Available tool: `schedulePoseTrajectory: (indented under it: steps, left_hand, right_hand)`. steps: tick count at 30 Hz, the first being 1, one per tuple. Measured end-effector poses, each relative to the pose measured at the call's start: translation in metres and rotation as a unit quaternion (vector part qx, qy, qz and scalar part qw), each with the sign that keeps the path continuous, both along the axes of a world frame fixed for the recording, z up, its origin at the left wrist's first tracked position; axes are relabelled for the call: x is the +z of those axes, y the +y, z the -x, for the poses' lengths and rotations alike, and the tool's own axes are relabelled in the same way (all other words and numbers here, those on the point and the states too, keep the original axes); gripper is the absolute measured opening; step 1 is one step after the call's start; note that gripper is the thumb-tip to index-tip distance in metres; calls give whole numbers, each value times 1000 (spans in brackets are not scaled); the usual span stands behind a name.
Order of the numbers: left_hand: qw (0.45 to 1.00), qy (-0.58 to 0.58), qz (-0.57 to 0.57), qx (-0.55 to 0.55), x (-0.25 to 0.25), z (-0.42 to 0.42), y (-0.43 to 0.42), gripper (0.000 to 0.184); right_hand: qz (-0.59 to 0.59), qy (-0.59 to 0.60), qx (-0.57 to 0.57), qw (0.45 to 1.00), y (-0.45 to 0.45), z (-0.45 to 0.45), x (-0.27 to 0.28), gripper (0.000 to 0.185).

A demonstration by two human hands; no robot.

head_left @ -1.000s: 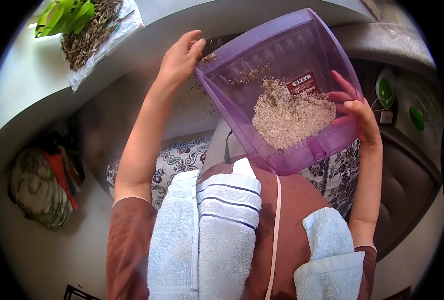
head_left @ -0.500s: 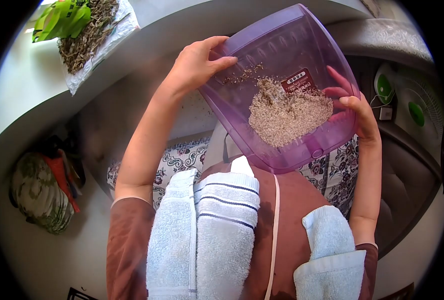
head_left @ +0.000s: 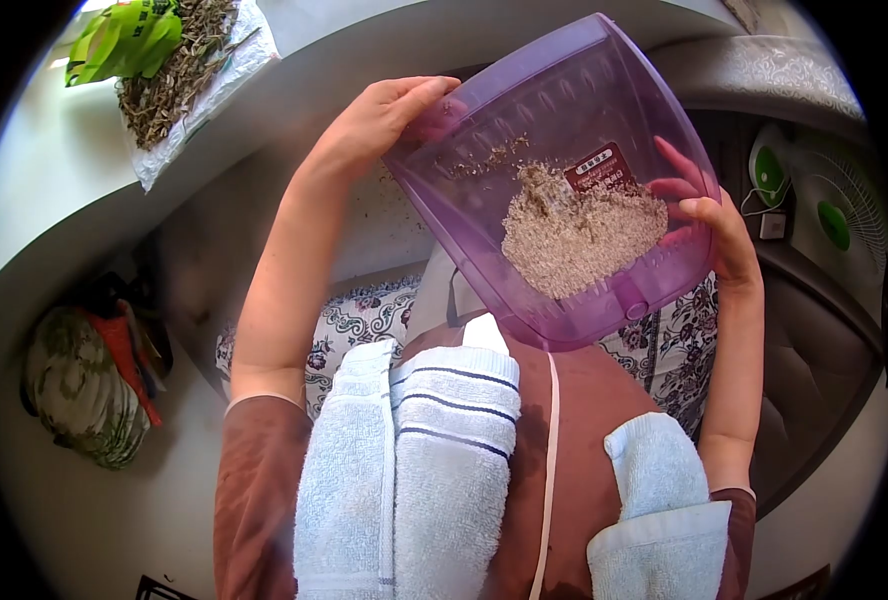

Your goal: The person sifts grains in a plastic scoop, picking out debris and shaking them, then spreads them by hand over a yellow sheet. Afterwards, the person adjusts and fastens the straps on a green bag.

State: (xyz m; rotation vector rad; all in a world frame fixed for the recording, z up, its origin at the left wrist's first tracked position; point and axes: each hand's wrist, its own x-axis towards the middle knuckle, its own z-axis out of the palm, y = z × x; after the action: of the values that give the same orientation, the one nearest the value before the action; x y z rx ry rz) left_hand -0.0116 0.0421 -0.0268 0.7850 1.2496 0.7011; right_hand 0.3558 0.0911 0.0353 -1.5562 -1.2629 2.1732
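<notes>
Purple bin is held at about 1 o'clock in the view, its long axis running roughly from 11 to 5. It's gripped from both sides btw: the rim is clasped near the bin's 10 o'clock by the left hand, and between 3 and 4 by the right hand. The pale crumbly heap is piled toward 5, so it's way closer to the right hand.

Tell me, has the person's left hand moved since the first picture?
Yes. Judged against the white sheet at upper left, the left hand has shifted rightward in the view, reaching farther along the purple bin.
</notes>
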Motion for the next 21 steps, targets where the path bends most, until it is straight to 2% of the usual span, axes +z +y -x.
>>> schedulePoseTrajectory:
  steps: [2,3,7,10,11,14,16,18,19,21]
  left_hand:
    - [992,-95,70,52,-2,4,2,42]
    - [990,-105,73,53,-3,5,3,41]
    - [997,62,-20,-52,-1,-1,4,36]
    - [998,61,15,-21,-15,12,5,35]
    - [997,51,51,9,-18,22,5,41]
    - [988,155,-7,22,-21,34,-9,51]
    - [985,151,-30,-75,-9,34,-17,63]
    - [985,100,-73,-122,-5,24,-19,59]
    - [986,80,-66,-129,-9,21,-17,49]
    - [998,32,34,-50,-18,26,-9,44]
  right_hand:
    - [-3,-9,1,1000,0,1,1,86]
    - [-3,-13,2,1000,-1,2,2,87]
    - [0,-17,2,1000,0,4,2,87]
    - [3,-15,1,1000,0,2,-2,87]
    - [7,-13,0,1000,0,0,-4,87]
    - [7,-5,-2,1000,1,-3,-9,87]
    - [11,-4,-6,1000,0,-1,-8,85]
    - [13,-1,-9,1000,0,3,-5,81]
    - [16,0,-8,1000,1,3,-6,83]
    - [20,2,-6,1000,3,2,-8,88]
